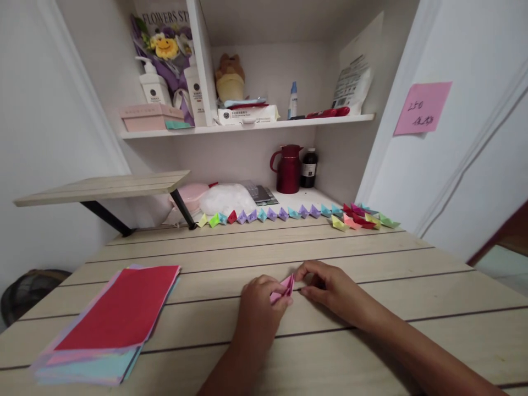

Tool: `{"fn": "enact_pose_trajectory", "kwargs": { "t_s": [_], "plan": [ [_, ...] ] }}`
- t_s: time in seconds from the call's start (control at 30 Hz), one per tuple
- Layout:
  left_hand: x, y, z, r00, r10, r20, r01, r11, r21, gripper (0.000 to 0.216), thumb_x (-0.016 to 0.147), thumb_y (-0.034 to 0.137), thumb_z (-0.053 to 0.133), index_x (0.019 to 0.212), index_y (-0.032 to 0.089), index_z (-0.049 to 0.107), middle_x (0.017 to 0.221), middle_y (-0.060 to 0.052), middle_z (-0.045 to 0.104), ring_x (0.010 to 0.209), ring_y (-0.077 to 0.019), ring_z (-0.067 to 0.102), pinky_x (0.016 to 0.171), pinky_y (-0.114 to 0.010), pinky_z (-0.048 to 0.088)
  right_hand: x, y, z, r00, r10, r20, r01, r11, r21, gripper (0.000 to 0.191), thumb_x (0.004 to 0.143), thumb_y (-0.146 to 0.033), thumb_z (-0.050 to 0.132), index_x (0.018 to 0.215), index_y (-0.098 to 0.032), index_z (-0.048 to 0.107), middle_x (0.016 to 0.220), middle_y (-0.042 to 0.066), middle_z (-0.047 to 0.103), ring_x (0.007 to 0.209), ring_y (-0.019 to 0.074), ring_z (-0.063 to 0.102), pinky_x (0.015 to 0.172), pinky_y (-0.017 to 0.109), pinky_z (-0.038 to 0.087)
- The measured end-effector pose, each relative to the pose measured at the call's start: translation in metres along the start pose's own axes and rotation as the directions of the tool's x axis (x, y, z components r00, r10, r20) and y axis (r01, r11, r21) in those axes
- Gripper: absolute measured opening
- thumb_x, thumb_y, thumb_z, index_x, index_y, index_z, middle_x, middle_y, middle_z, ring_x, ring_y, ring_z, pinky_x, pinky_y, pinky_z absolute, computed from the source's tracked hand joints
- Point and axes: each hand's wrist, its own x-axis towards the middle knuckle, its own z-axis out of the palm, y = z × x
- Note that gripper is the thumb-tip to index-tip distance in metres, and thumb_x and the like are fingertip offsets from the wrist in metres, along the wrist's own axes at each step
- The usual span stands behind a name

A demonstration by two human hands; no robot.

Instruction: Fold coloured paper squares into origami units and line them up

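A small piece of folded pink paper is held just above the middle of the wooden table. My left hand grips it from the left, thumb and fingers pinched on it. At its right edge is my right hand, thumb and forefinger apart with a gap between them. The forefinger tip is close to the paper's upper corner; whether it touches I cannot tell. The right hand's other fingers are curled and partly hidden. Along the table's back edge runs a row of folded paper boats in several colours.
A stack of coloured paper with a red sheet on top lies at the left. Behind it stands a small raised wooden shelf on black legs. A dark red jug and a dark bottle stand in the cabinet behind the boats.
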Motion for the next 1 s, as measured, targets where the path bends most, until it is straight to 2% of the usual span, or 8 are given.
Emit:
{"fn": "enact_pose_trajectory", "kwargs": {
  "t_s": [0.17,0.3,0.63,0.87,1.0],
  "plan": [
    [0.0,0.001,-0.008,1.0,-0.009,0.015,0.008,0.996,0.084,0.021,0.064,0.009,0.068,0.08,0.022,0.071,0.089,-0.004,0.067,0.089,-0.0236,0.06,0.082,-0.036,0.044,-0.001,-0.003,0.002,1.0,-0.009,-0.027,0.008,1.0,-0.011,0.017,0.076,-0.019,0.059,0.091,-0.025,0.059,0.091,0.0,0.06,0.065,0.0139,0.052,0.065,0.028,0.045],
    [0.0,0.001,-0.008,1.0,-0.005,0.016,0.003,0.997,0.083,0.02,0.066,0.009,0.065,0.079,0.023,0.07,0.088,-0.003,0.066,0.09,-0.0227,0.059,0.082,-0.035,0.043,-0.001,-0.005,0.004,0.999,-0.015,-0.049,0.014,1.0,-0.018,0.02,0.076,-0.017,0.058,0.094,-0.026,0.058,0.099,0.001,0.06,0.068,0.0144,0.054,0.068,0.03,0.046],
    [0.0,0.0,-0.008,1.0,0.01,0.015,-0.011,0.999,0.046,0.023,0.066,0.009,0.061,0.079,0.025,0.07,0.088,-0.002,0.065,0.09,-0.022,0.059,0.082,-0.034,0.042,0.004,-0.005,0.008,0.998,-0.047,-0.044,0.043,0.996,-0.084,0.027,0.077,-0.013,0.055,0.099,-0.028,0.061,0.104,0.003,0.058,0.089,0.0205,0.058,0.08,0.034,0.046],
    [0.0,0.0,-0.008,1.0,0.016,0.019,-0.017,0.996,0.084,0.023,0.068,0.008,0.061,0.081,0.025,0.071,0.09,-0.003,0.066,0.093,-0.0228,0.059,0.084,-0.036,0.04,0.005,-0.003,0.01,0.998,-0.052,-0.022,0.049,0.992,-0.114,0.029,0.077,-0.012,0.055,0.099,-0.029,0.06,0.102,0.002,0.055,0.078,0.0177,0.057,0.077,0.034,0.047],
    [-0.001,0.0,-0.008,0.999,0.017,0.031,-0.02,0.995,0.093,0.023,0.07,0.008,0.061,0.084,0.024,0.071,0.092,-0.004,0.066,0.094,-0.0231,0.059,0.084,-0.037,0.041,0.006,-0.001,0.013,0.998,-0.063,-0.005,0.062,0.992,-0.106,0.022,0.076,-0.011,0.057,0.091,-0.027,0.061,0.102,0.002,0.054,0.077,0.0164,0.057,0.075,0.032,0.047]
  ]
}}
